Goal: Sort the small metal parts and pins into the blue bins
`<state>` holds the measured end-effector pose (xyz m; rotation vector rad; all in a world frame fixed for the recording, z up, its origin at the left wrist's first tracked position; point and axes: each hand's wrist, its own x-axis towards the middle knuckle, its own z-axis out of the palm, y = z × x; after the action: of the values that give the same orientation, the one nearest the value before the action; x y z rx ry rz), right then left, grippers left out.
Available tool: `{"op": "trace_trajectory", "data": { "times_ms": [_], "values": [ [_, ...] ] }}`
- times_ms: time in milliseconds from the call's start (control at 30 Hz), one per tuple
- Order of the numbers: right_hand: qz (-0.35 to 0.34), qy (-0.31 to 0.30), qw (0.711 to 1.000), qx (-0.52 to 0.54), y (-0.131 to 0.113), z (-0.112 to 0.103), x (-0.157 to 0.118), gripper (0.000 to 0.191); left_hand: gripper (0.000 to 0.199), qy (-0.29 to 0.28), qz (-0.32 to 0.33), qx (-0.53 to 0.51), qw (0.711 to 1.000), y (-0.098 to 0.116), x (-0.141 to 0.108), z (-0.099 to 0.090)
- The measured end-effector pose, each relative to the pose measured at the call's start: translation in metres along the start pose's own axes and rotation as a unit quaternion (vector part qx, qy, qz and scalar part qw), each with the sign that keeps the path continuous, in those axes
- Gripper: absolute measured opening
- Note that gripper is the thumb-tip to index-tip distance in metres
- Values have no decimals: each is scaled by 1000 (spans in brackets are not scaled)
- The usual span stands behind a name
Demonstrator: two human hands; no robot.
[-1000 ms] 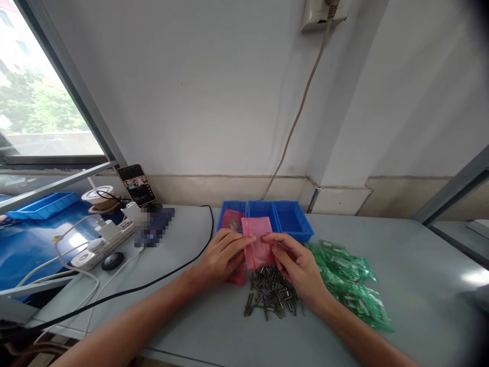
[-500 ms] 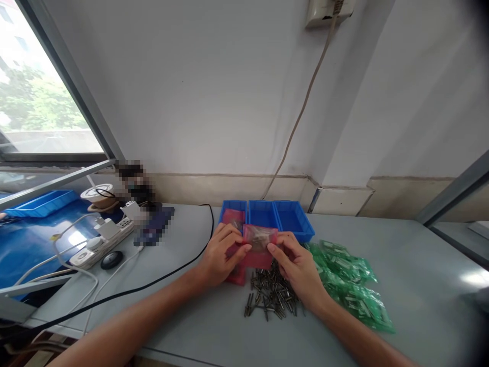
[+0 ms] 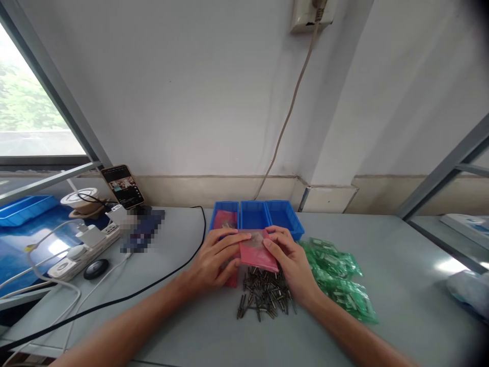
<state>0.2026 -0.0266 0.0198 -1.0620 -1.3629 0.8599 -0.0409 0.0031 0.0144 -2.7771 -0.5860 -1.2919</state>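
Between my two hands is a small pink plastic bag point(image 3: 259, 255), held above the table with its upper part see-through. My left hand point(image 3: 217, 257) grips its left side, fingers laid along the top edge. On the right side, my right hand point(image 3: 292, 260) pinches it between thumb and fingers. Below the bag lies a loose pile of metal rivet-like pins point(image 3: 267, 293). Another pink bag point(image 3: 230, 280) shows partly under my left hand. Green plastic bags point(image 3: 336, 275) with small parts inside lie right of my right hand.
Behind my hands stand three blue bins: the left bin point(image 3: 216, 209) holds a pink bag, beside a middle bin point(image 3: 254, 214) and a right bin point(image 3: 284, 216). A black cable point(image 3: 153, 282) crosses the left side near a power strip point(image 3: 86, 255), a mouse point(image 3: 96, 268) and a propped phone point(image 3: 123, 187).
The bag has tilted, its lower pink part now turned toward the right. My left fingers have slid further over its top edge. The whole view has shifted slightly.
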Motion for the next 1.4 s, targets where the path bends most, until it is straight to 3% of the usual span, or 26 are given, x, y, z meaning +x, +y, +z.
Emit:
{"op": "trace_trajectory", "data": {
  "times_ms": [200,367,467,633,800,967,1200,1400],
  "values": [
    [58,-13,997,52,7,-3,-1,43,44,37,-25,6,999,-6,-8,12],
    [60,-19,995,82,11,-1,-4,36,48,22,-28,-5,999,-9,-8,13],
    [65,-31,993,90,8,-2,-3,27,38,44,-47,-22,998,-6,-3,11],
    [41,-71,996,39,1,1,-4,20,6,84,-110,-21,990,0,5,8],
    [5,-76,997,4,1,5,-6,22,24,67,-171,-15,983,4,7,8],
    [78,-50,993,79,6,6,-6,32,23,40,-139,-50,988,6,3,5],
    [156,-9,972,176,12,5,-3,36,23,-4,-7,-11,1000,1,2,0],
    [141,-10,975,172,6,5,-4,45,41,19,-46,-6,999,-1,-3,9]
  ]
}}
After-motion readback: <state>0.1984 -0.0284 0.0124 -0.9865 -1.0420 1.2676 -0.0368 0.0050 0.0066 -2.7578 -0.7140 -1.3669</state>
